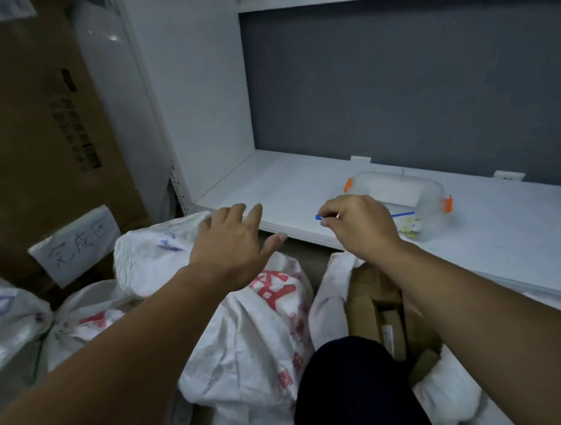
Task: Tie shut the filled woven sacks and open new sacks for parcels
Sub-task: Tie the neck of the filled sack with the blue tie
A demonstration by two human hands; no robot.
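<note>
Step in hand, we judge: fetching a tie. Our right hand (355, 220) pinches a thin blue tie (318, 218) over the white shelf (290, 184), near the clear tub (404, 193). Our left hand (237, 240) is spread above a red-printed sack (250, 335). The open sack (325, 297), holding cardboard parcels (372, 292), sits under our right forearm, untied. Next move probably calls for bunching its mouth, then looping the tie.
</note>
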